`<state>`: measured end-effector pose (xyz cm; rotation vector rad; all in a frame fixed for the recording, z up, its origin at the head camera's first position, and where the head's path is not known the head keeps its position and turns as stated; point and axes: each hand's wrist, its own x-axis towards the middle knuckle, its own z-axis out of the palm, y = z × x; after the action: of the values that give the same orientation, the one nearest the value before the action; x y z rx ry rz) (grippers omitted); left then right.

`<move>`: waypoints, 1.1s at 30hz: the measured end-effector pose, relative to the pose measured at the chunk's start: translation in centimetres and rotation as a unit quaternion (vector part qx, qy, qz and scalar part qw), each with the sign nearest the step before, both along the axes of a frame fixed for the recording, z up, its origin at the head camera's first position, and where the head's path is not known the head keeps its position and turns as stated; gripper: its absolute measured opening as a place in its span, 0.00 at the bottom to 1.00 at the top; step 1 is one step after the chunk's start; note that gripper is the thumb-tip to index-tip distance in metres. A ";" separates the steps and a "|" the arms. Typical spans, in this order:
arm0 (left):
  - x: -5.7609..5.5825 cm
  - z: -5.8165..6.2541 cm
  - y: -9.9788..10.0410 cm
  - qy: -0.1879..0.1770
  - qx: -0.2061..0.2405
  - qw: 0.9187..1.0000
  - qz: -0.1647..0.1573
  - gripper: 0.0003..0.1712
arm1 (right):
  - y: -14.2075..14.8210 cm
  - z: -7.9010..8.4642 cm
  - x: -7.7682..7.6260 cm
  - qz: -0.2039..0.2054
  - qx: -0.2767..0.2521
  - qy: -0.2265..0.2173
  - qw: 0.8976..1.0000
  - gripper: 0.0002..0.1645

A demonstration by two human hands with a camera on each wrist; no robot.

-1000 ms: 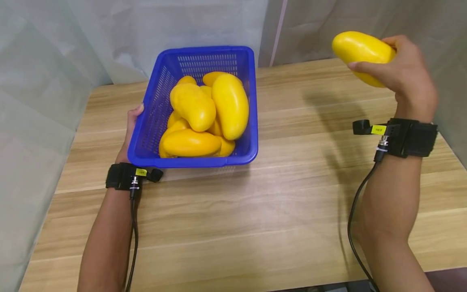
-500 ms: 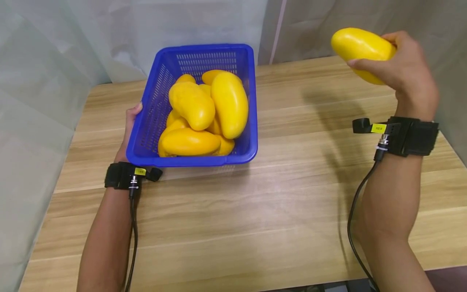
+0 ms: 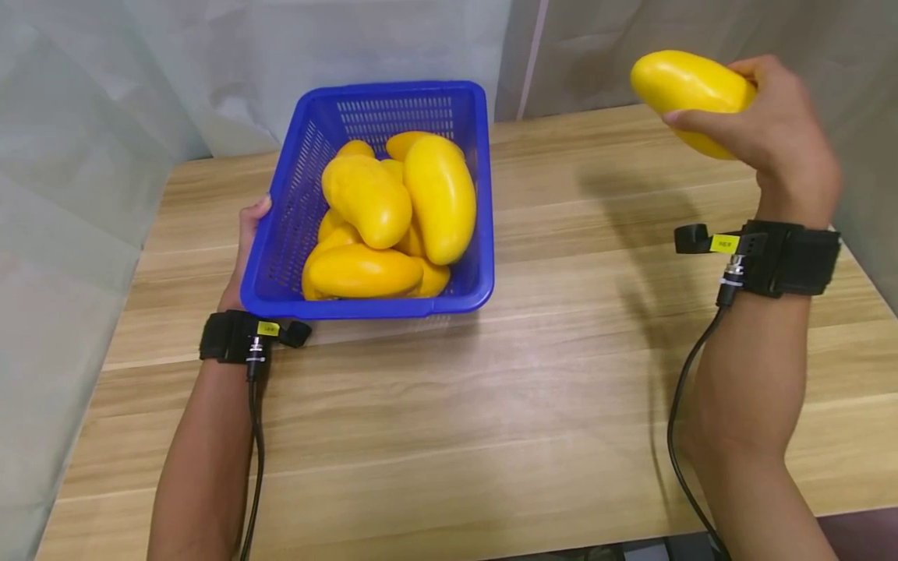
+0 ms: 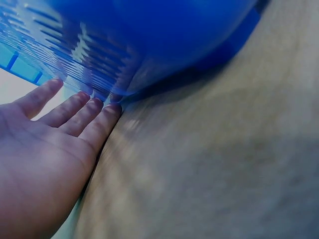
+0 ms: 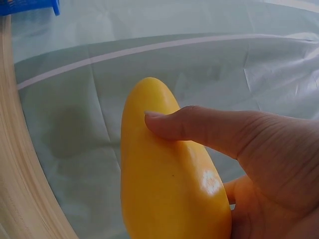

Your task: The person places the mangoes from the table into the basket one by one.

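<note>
My right hand [image 3: 789,132] grips a yellow mango [image 3: 684,86], held up above the far right of the table. In the right wrist view the thumb lies across the mango [image 5: 164,184], while most of the other fingers are hidden behind it. A blue plastic basket [image 3: 365,310] with slotted walls stands left of centre and holds several yellow mangoes [image 3: 440,202]. My left hand [image 3: 249,230] is at the basket's left side. In the left wrist view its straight fingers [image 4: 75,104] touch the basket's wall [image 4: 94,55] low down, near the tabletop.
The wooden table [image 3: 561,436] has its back edge against a pale sheet curtain [image 3: 393,39]. More sheeting hangs at the left [image 3: 70,195] and right. Black wrist straps [image 3: 789,259] with trailing cables [image 3: 673,413] are on both arms.
The whole head view has shifted slightly, with the scene a little higher and to the left. Both hands, the held mango and the basket otherwise stay nearly as they were.
</note>
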<state>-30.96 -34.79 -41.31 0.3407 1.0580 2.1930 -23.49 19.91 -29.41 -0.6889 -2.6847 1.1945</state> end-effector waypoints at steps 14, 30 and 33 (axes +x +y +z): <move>-0.1 -0.1 0.0 -0.004 0.028 1.000 0.002 0.37 | 0.1 -0.3 -0.4 -0.001 -0.004 -0.004 1.000 0.59; -0.2 -0.3 0.0 -0.003 0.028 1.000 -0.002 0.38 | 0.1 -0.5 -0.4 0.002 0.001 -0.003 1.000 0.58; -0.4 -0.4 0.0 -0.009 0.043 0.999 -0.008 0.37 | -0.1 -0.3 -0.3 0.003 0.000 -0.002 1.000 0.57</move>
<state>-31.33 -34.78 -41.68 0.3675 0.9494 2.2278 -23.80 19.85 -29.75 -0.6848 -2.6908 1.1966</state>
